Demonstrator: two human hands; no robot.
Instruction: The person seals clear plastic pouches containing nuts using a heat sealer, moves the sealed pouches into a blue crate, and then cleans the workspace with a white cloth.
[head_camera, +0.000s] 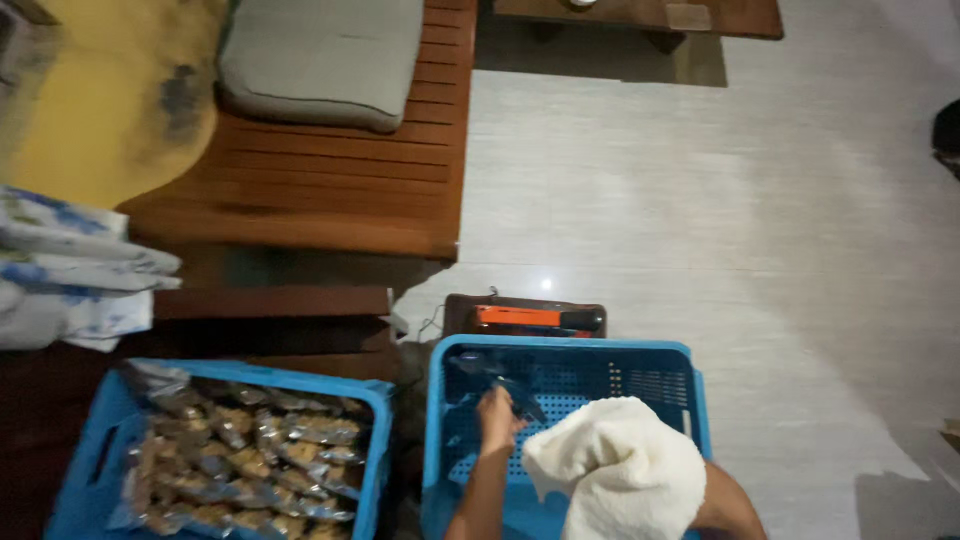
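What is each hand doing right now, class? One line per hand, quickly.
Left hand: closed on a clear plastic packet inside the blue crate.
Right hand: hidden under the white towel; open or closed cannot be told.

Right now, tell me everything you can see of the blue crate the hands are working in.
The blue crate is a rectangular plastic bin with perforated walls and floor and a thick, rounded rim. It sits upright on the pale floor, right of a second blue crate packed with clear snack bags. Apart from what the hands bring in, it looks empty. The left hand reaches inside holding a dark, shiny wrapper. A white towel drapes over the right forearm and hides the right hand. An orange and black device lies just behind it.
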